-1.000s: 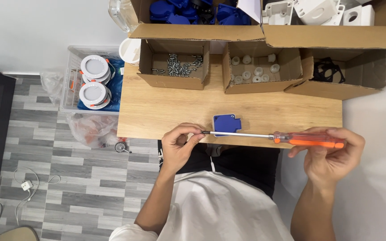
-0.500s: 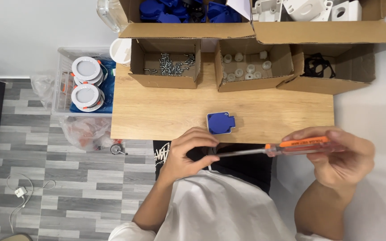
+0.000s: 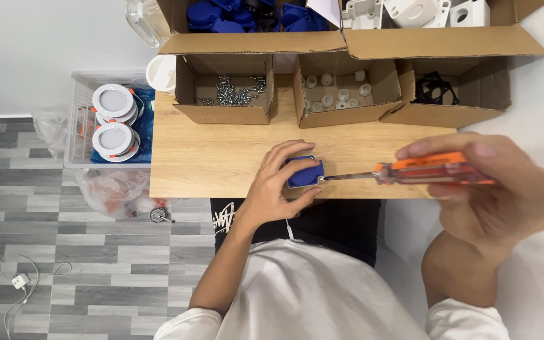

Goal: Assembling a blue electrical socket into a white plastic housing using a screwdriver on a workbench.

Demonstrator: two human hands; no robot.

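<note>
Right hand [image 3: 492, 189]: closed round the orange handle of a screwdriver [image 3: 432, 172], fingers wrapped over the top, thumb side hidden; the shaft runs level to the left, its tip at the right edge of the blue part.
Left hand [image 3: 278, 186]: cupped over a small blue plastic part [image 3: 305, 173], fingers on its far side and thumb under its near edge, pinning it to the table close to the front edge.
Contact: tip and part look to be touching, though the meeting point is small and partly shaded, so whether the tip sits in a screw head I cannot tell.
Handling, blue part: by its look a light, stiff moulded piece with smooth faces; likely to skid on the wood if pushed from one side, so a hold on the two opposite flanks, away from the side the tip meets, seems soundest.
Handling, screwdriver: rigid, thin shaft, ribbed handle that should not slip; best held on the handle.
Table [image 3: 215, 164]: pale wood, bare around the hands.
Behind the hands: three open cardboard boxes in a row, one with screws [image 3: 231, 91], one with small white round pieces [image 3: 335, 91], one with black parts [image 3: 436, 88].
Further back: larger cartons of blue and white housings.
Left of table: a clear bin [image 3: 80, 126] holding round white lamp fittings [image 3: 113, 119].
</note>
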